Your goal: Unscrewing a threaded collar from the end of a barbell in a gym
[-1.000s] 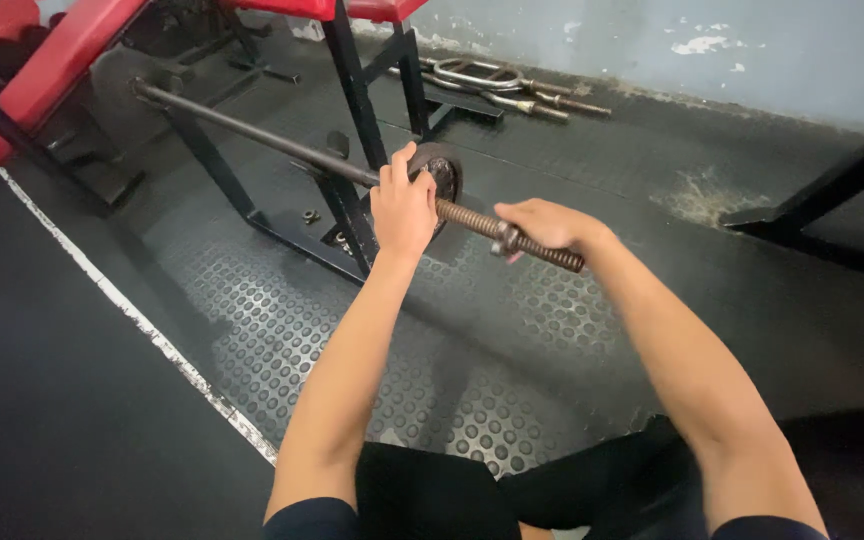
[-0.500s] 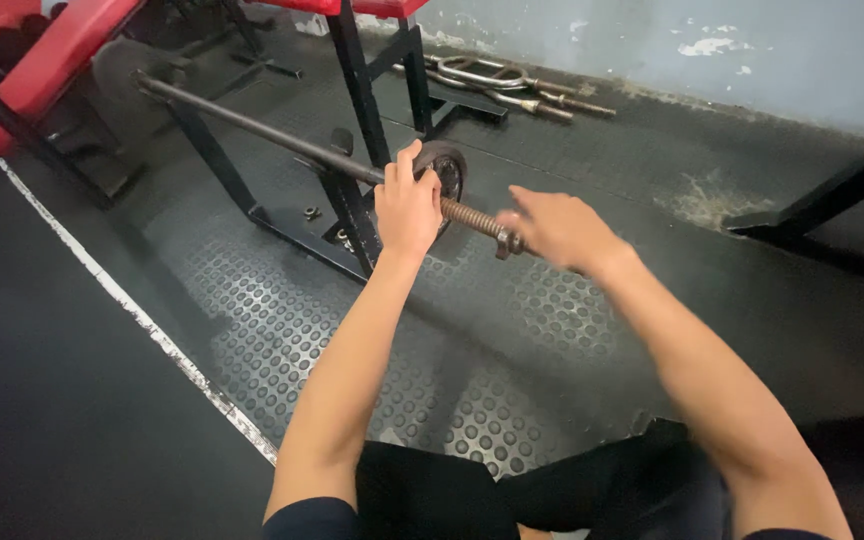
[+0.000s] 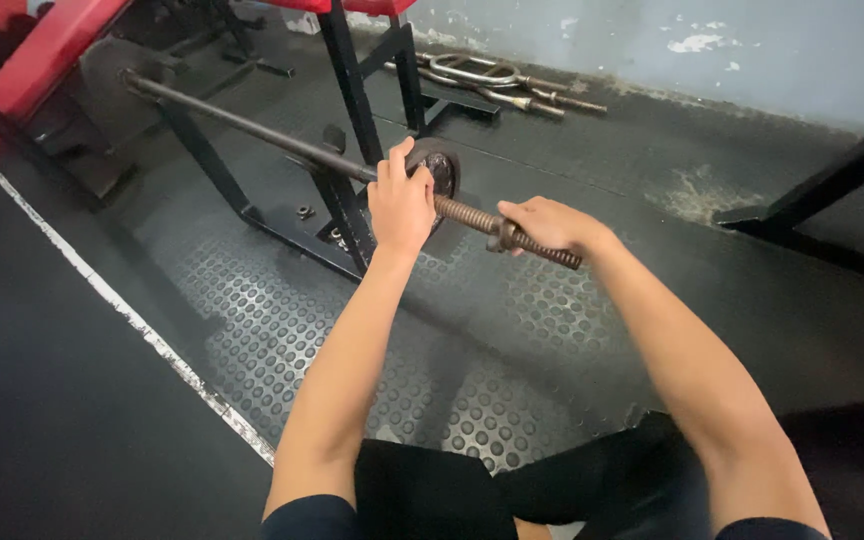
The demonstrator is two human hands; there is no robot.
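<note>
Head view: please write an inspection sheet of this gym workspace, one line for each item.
Surface: black rubber floor with round studs, white line at its left edge.
Job's things: barbell on a black rack; small weight plate on its threaded end; collar nut.
Clutter: curved bars lying by the wall.
Grippers: left hand grips the bar at the plate; right hand on the nut.
Cables: nothing seen.
Surroundings: red bench pad, grey wall.
</note>
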